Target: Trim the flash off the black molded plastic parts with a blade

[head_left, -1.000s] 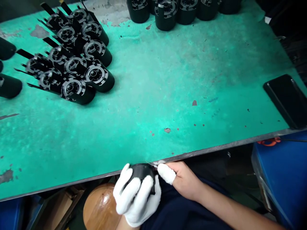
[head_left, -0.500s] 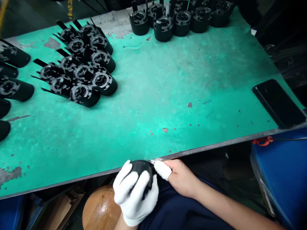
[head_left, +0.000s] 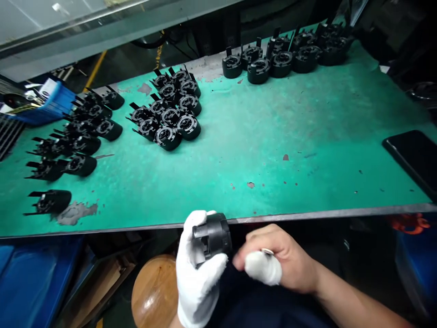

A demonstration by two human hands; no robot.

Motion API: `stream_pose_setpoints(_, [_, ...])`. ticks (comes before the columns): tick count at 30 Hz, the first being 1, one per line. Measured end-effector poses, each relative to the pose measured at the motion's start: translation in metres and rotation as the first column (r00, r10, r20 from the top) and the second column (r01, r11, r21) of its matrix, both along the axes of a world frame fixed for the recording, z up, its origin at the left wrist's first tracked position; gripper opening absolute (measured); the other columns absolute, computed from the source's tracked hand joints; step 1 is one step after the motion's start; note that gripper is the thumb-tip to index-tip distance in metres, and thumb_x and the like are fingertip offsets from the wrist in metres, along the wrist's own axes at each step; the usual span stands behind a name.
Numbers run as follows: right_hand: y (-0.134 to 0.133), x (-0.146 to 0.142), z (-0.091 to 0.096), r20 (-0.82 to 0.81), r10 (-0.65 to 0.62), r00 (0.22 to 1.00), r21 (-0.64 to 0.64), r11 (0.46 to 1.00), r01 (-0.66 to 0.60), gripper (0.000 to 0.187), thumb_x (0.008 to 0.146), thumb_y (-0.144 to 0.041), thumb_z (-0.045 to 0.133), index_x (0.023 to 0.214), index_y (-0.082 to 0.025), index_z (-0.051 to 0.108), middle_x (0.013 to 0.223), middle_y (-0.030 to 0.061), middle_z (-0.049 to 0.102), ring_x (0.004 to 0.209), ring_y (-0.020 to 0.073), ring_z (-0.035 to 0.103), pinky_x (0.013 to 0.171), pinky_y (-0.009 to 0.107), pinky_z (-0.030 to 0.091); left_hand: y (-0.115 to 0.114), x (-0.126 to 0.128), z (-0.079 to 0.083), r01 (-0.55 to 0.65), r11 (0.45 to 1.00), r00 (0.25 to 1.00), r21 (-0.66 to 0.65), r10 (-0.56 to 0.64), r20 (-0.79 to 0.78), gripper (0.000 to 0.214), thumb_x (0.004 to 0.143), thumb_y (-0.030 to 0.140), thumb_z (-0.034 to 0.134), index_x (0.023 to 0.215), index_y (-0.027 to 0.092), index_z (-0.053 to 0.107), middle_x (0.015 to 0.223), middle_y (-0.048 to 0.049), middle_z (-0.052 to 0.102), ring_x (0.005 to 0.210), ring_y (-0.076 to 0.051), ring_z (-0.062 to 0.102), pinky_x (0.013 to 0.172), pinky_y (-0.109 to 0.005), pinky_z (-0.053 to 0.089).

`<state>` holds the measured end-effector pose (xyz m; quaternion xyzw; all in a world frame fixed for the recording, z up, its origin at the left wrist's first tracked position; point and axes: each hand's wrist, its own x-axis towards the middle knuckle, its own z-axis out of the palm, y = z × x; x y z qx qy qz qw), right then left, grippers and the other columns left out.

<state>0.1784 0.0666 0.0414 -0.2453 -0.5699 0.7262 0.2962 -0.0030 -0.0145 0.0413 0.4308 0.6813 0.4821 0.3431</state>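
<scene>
My left hand [head_left: 201,278], in a white glove, is closed round a black cylindrical plastic housing [head_left: 218,234] just off the table's front edge. The housing lies tilted on its side, its slotted part toward my palm. To its right is my right hand [head_left: 280,259], bare except for a white cover on the thumb. Its fingers are curled in, apart from the housing. A small shiny sliver [head_left: 267,251] shows at the thumb; what it is I cannot make out. The right fingertips are slightly blurred.
Groups of similar black housings with upright prongs [head_left: 167,136] stand on the green table [head_left: 239,150], at left, centre-left and back. A black phone [head_left: 413,159] lies at right. A blue bin [head_left: 51,105] is at far left, and a round wooden stool [head_left: 153,291] stands below the edge.
The view has swung left and up. My left hand has turned the housing from upright onto its side. My right hand has drawn away from it to the right and curled.
</scene>
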Motion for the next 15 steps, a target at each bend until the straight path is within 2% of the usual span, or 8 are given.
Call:
stream_pose_setpoints(2, [-0.003, 0.000, -0.002, -0.038, -0.074, 0.997, -0.034, 0.997, 0.072, 0.038, 0.091, -0.039, 0.064, 0.059, -0.018, 0.065, 0.056, -0.0012, 0.048, 0.050, 0.0104, 0.040, 0.049, 0.026, 0.033, -0.001, 0.003, -0.001, -0.081, 0.994, 0.960, -0.067, 0.096, 0.262, 0.078, 0.079, 0.053, 0.073, 0.145, 0.026, 0.041, 0.145, -0.0159, 0.053, 0.129, -0.038, 0.057, 0.102, -0.050, 0.054])
stream_pose_setpoints(3, [-0.004, 0.000, -0.003, -0.040, -0.122, 0.992, -0.048, 0.992, 0.120, 0.038, 0.091, -0.039, 0.064, 0.059, -0.018, 0.063, 0.056, -0.0014, 0.047, 0.051, 0.0105, 0.040, 0.049, 0.025, 0.033, -0.001, 0.005, -0.001, -0.117, 0.989, 0.932, -0.085, 0.139, 0.335, 0.080, 0.075, 0.050, 0.077, 0.143, 0.027, 0.042, 0.145, -0.0145, 0.053, 0.131, -0.039, 0.054, 0.105, -0.051, 0.052])
stream_pose_setpoints(4, [-0.004, -0.001, -0.004, -0.037, -0.157, 0.987, -0.052, 0.987, 0.155, 0.032, 0.092, -0.039, 0.064, 0.067, -0.018, 0.068, 0.058, -0.0012, 0.050, 0.053, 0.0111, 0.043, 0.052, 0.025, 0.036, 0.000, 0.006, 0.000, -0.144, 0.985, 0.906, -0.097, 0.171, 0.388, 0.082, 0.072, 0.048, 0.080, 0.142, 0.027, 0.044, 0.144, -0.0135, 0.053, 0.132, -0.039, 0.053, 0.107, -0.052, 0.050])
stream_pose_setpoints(6, [-0.004, -0.003, -0.005, -0.027, -0.134, 0.991, -0.036, 0.990, 0.133, 0.022, 0.093, -0.037, 0.063, 0.101, -0.020, 0.074, 0.070, 0.0007, 0.060, 0.063, 0.0137, 0.054, 0.064, 0.026, 0.045, 0.001, 0.009, 0.003, -0.170, 0.979, 0.871, -0.115, 0.204, 0.447, 0.083, 0.067, 0.044, 0.083, 0.140, 0.028, 0.047, 0.142, -0.0121, 0.055, 0.131, -0.040, 0.054, 0.108, -0.052, 0.048])
stream_pose_setpoints(8, [-0.003, -0.003, -0.006, -0.021, -0.045, 0.999, -0.023, 0.999, 0.044, 0.033, 0.093, -0.038, 0.064, 0.122, -0.023, 0.069, 0.083, 0.0030, 0.067, 0.077, 0.0170, 0.062, 0.077, 0.029, 0.049, 0.000, 0.012, 0.006, -0.158, 0.980, 0.859, -0.121, 0.197, 0.472, 0.082, 0.067, 0.042, 0.083, 0.140, 0.029, 0.047, 0.140, -0.0111, 0.057, 0.129, -0.039, 0.056, 0.107, -0.051, 0.048])
stream_pose_setpoints(10, [-0.002, 0.000, -0.008, -0.025, -0.044, 0.999, -0.039, 0.998, 0.043, 0.028, 0.093, -0.043, 0.063, 0.108, -0.023, 0.075, 0.084, 0.0046, 0.069, 0.080, 0.0190, 0.065, 0.080, 0.030, 0.050, -0.002, 0.013, 0.009, -0.142, 0.983, 0.866, -0.117, 0.181, 0.467, 0.080, 0.067, 0.041, 0.082, 0.139, 0.030, 0.048, 0.141, -0.0094, 0.057, 0.131, -0.037, 0.055, 0.109, -0.048, 0.048])
stream_pose_setpoints(12, [-0.005, 0.006, -0.012, 0.019, -0.163, 0.986, -0.073, 0.984, 0.164, 0.036, 0.094, -0.051, 0.058, 0.082, -0.021, 0.075, 0.075, 0.0057, 0.069, 0.072, 0.0191, 0.063, 0.072, 0.030, 0.050, -0.001, 0.008, 0.009, -0.147, 0.984, 0.882, -0.105, 0.178, 0.437, 0.075, 0.070, 0.041, 0.081, 0.137, 0.031, 0.050, 0.143, -0.0074, 0.056, 0.134, -0.035, 0.052, 0.110, -0.044, 0.046])
stream_pose_setpoints(15, [-0.011, 0.013, -0.023, 0.200, -0.298, 0.933, -0.108, 0.940, 0.323, 0.047, 0.092, -0.060, 0.054, 0.075, -0.020, 0.073, 0.066, 0.0061, 0.064, 0.060, 0.0182, 0.057, 0.058, 0.029, 0.047, 0.020, -0.023, 0.000, -0.183, 0.981, 0.941, -0.069, 0.195, 0.278, 0.068, 0.075, 0.041, 0.076, 0.136, 0.030, 0.050, 0.143, -0.0061, 0.056, 0.132, -0.031, 0.054, 0.110, -0.042, 0.046])
